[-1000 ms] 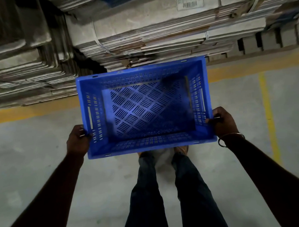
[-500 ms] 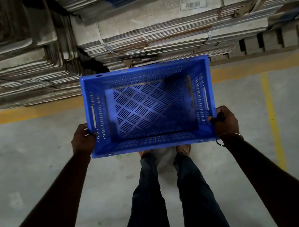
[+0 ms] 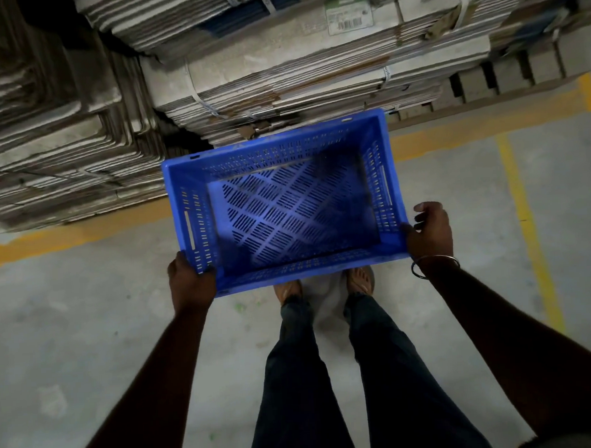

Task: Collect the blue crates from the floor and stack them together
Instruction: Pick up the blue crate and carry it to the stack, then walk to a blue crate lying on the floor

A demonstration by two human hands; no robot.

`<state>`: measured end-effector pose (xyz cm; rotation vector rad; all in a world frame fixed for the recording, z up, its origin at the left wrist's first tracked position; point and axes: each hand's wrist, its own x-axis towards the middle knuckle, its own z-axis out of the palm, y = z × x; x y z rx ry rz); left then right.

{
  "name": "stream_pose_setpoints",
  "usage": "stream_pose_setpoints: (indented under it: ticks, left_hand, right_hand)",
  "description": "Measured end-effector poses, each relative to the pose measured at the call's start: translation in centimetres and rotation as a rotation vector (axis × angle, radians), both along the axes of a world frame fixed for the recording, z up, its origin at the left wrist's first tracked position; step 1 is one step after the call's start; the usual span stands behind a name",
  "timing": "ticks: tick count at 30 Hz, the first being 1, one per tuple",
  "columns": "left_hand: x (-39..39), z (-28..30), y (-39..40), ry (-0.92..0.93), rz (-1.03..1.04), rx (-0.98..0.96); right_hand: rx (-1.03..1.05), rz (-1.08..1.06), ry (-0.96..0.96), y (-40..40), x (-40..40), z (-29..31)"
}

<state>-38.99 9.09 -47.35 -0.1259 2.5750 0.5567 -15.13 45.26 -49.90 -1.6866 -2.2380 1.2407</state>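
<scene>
A blue perforated crate point(image 3: 283, 204) is held above the concrete floor point(image 3: 89, 334), open side up and empty, just in front of the person's feet. The left hand point(image 3: 191, 282) grips its near left corner, thumb curled over the rim. The right hand point(image 3: 430, 231) holds the near right corner, thumb on the rim, fingers loosely curled outside. Strapped bundles of flattened cardboard point(image 3: 280, 72) are stacked beyond the crate.

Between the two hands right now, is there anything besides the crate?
No. In the head view only the empty blue crate spans between the left hand at its near-left corner and the right hand on its right wall.
</scene>
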Motion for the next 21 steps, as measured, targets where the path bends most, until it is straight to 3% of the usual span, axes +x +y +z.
stream_pose_setpoints:
  ticks: [5,14,21]
  left_hand:
    - [3.6,5.1,2.4,-0.101,-0.028,0.046]
    - [8.7,14.4,11.7,-0.242,-0.529,0.273]
    - [5.9,19.0,19.6,-0.293,-0.862,0.349]
  right_hand:
    - [-0.018,0.062,0.037,-1.5,3.4,5.3]
    - [0.063,0.289,0.037,-0.9,7.8,17.5]
    - [0.088,0.125,-0.042,-0.2,11.0,20.9]
